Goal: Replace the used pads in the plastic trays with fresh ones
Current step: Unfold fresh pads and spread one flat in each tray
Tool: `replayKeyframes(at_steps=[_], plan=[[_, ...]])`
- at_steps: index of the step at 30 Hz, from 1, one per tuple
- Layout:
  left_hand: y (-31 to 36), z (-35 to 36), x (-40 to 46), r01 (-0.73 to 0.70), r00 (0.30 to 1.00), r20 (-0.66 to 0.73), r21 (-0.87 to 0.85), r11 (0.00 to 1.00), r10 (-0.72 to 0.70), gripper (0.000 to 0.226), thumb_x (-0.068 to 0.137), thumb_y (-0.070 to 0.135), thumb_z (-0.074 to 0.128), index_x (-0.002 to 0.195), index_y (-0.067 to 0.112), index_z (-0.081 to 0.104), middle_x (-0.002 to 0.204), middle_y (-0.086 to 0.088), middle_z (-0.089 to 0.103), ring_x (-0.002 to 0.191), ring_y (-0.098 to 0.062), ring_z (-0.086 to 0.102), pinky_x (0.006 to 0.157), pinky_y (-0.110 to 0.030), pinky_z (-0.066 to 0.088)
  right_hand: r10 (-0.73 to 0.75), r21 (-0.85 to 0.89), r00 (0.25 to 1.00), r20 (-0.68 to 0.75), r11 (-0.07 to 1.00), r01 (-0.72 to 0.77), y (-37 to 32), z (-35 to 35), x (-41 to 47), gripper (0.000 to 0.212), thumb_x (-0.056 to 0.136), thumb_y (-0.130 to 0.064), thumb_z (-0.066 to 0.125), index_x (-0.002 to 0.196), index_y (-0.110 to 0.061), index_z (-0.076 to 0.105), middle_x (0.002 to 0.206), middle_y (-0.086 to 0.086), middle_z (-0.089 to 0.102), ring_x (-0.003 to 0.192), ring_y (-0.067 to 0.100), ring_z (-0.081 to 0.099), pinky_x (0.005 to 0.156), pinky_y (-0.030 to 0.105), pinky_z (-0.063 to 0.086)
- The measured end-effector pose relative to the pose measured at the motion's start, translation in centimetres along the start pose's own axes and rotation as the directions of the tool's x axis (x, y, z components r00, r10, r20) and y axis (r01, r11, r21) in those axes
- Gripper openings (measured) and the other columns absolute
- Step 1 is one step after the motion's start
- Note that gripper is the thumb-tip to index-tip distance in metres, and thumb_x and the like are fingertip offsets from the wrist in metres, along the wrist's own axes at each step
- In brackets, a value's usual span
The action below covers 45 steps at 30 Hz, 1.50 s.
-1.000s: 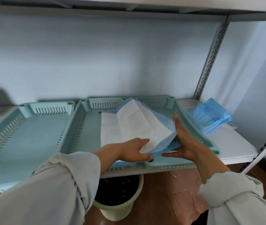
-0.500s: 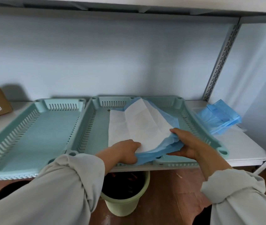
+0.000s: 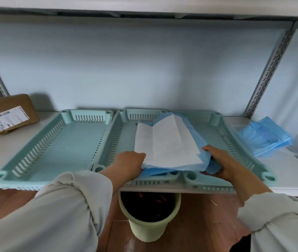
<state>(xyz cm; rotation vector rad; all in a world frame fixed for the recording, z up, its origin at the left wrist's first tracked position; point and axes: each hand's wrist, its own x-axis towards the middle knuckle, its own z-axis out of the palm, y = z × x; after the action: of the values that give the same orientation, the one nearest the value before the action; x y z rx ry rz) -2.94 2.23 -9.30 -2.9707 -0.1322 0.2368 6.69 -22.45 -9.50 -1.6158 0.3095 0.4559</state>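
Three teal plastic trays stand side by side on the white shelf: a bare left tray (image 3: 53,142), a middle tray (image 3: 124,128) and a right tray (image 3: 235,142). A partly folded pad (image 3: 166,142), white on top with blue backing, lies crumpled across the middle and right trays. My left hand (image 3: 131,164) grips its near left edge at the middle tray's front rim. My right hand (image 3: 222,164) holds the bunched blue near right corner. A stack of folded blue pads (image 3: 266,139) sits on the shelf right of the trays.
A brown cardboard parcel (image 3: 8,115) with a label rests at the shelf's far left. A pale green bin (image 3: 150,211) with dark contents stands on the wooden floor under the shelf's front edge. Perforated metal uprights (image 3: 268,70) flank the bay, and another shelf hangs overhead.
My left hand went from lying flat on the pad to gripping its near edge. My right hand closed around the right corner, bunching it. The view pulled back, showing the parcel.
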Motion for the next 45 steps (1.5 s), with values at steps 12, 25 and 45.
replayKeyframes(at_steps=[12,25,45], plan=[[0.6,-0.9,0.0,-0.039,0.989,0.141,-0.009,0.999,0.040,0.048,0.089,0.014,0.054,0.135,0.027,0.047,0.134,-0.005,0.043,0.122,-0.024,0.050,0.098,-0.035,0.044,-0.031,-0.295,0.992,-0.126,0.955,-0.008,0.8,-0.6,1.4,0.024,0.074,-0.002,0.064,0.096,0.004,0.057,0.107,0.023,0.058,0.102,0.039,0.057,0.071,0.038,0.052],[0.1,-1.5,6.8,0.109,0.952,0.297,-0.561,0.820,0.077,0.049,0.095,0.040,0.049,0.138,0.017,0.045,0.147,-0.003,0.038,0.131,-0.022,0.043,0.108,-0.034,0.039,-0.387,-0.720,0.920,-0.067,0.657,0.224,0.0,-1.3,4.2,0.033,0.086,-0.022,0.058,0.057,-0.016,0.045,0.057,0.001,0.041,0.057,0.018,0.041,0.057,0.027,0.032],[-4.7,4.4,20.0,0.264,0.776,0.046,-0.930,0.257,-0.629,0.022,0.096,0.027,0.048,0.087,0.007,0.051,0.095,-0.020,0.058,0.086,-0.031,0.054,0.083,-0.036,0.044,-0.179,-0.351,0.960,-0.214,0.932,0.095,-5.5,2.6,17.3,0.039,0.080,-0.022,0.075,0.100,0.010,0.065,0.100,0.021,0.065,0.086,0.027,0.058,0.073,0.033,0.045]])
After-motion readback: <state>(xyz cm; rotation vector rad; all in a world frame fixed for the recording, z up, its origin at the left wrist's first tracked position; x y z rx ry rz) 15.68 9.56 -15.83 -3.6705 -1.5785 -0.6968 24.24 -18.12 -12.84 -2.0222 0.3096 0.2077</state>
